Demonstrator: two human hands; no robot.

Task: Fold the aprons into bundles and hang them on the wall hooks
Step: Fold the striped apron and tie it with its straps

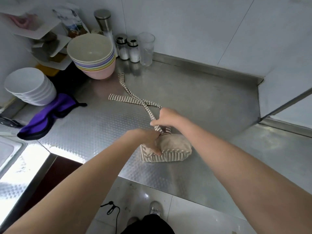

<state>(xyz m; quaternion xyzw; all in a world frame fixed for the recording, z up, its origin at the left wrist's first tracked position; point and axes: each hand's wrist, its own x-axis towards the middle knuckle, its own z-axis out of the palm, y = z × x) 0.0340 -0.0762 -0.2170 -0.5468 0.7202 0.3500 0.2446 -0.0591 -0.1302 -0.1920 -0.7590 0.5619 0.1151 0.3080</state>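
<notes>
Head view, left to right. Sink corner (8, 149) at your far left edge, a stack of white bowls (30, 86) behind it. Purple apron (49, 115) lies crumpled on the steel counter (211, 102), just in front of the white bowls and partly tucked under them (black trim, black tie poking out right). Behind that, a stack of pastel bowls (92, 54), then a tall steel canister (103, 21), two shakers (128, 48) and a clear glass (146, 48) along the wall.

Centre: your left hand (148, 141) sits on the left end of the striped apron bundle (168, 149), thumb pressed down the side, fingers curled round the strap where it leaves the bundle. Bundle is folded into a compact block, beige face up, stripes on the front edge, resting on the counter near its front edge.

Your right hand (166, 117) is just beyond the bundle, fingers curled, pinching the striped strap (135, 100) above your left hand. Two strap tails run away up-left across the counter, crossing each other; the far tail ends near the pastel bowls.

Floor below: one shoe (155, 208) and a black cord (111, 206) visible.
</notes>
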